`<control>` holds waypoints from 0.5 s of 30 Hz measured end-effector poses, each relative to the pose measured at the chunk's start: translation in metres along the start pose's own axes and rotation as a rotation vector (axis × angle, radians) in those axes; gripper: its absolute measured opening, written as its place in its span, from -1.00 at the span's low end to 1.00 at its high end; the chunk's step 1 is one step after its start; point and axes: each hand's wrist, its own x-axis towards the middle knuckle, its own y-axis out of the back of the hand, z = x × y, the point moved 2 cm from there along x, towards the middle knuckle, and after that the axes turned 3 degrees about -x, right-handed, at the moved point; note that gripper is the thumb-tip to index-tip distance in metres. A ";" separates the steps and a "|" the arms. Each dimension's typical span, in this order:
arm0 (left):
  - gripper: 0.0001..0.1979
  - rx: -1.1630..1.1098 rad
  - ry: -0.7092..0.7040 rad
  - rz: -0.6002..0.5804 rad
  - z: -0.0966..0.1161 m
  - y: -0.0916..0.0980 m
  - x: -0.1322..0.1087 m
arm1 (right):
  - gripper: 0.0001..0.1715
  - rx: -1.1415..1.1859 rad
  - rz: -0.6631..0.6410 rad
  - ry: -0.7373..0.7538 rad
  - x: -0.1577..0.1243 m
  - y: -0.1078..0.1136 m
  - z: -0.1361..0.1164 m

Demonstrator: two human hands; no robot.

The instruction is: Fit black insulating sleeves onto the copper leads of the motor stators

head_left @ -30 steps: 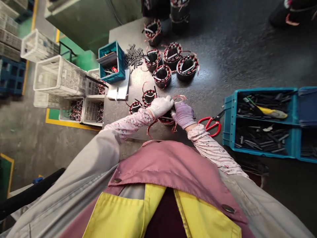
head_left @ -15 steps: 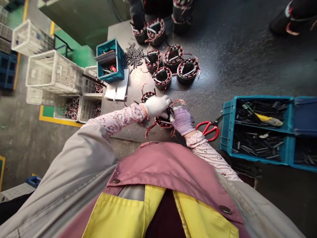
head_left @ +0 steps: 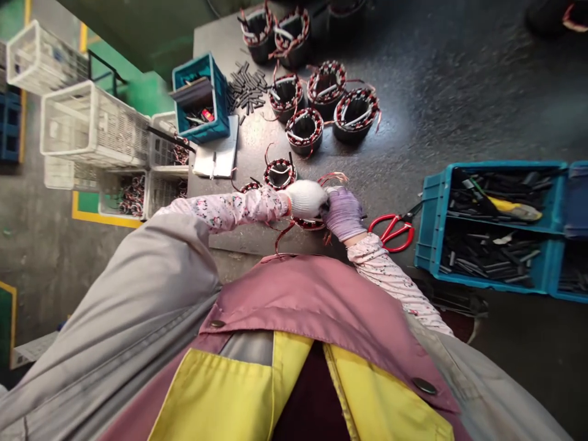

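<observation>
Has near coil [head_left: 309, 225] partly under curled left hand [head_left: 307, 198], just left of curled right hand [head_left: 343, 212] (cannot tell whether gripping anything).

Leaves room to pass ahead-right of the right fingers [head_left: 335, 201], over bare counter [head_left: 436, 122]. Meets red-handled scissors [head_left: 406, 218] just right of those fingers, then a blue bin [head_left: 430, 223] farther right. Straight ahead, runs into clustered wound rings [head_left: 325, 110]. Ahead-left of the left fingers [head_left: 316, 195], blocked by another ring [head_left: 279, 171].
</observation>
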 end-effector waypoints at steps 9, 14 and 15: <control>-0.69 -0.265 -0.148 0.479 -0.049 -0.001 -0.022 | -0.51 1.237 0.622 -0.535 -0.064 -0.039 0.068; -0.68 -0.001 -0.344 0.286 -0.045 -0.023 0.011 | -0.49 1.530 0.619 -0.434 -0.036 -0.036 0.030; -0.67 0.006 -0.359 0.314 -0.044 -0.028 0.015 | -0.47 1.491 0.581 -0.359 -0.020 -0.031 0.020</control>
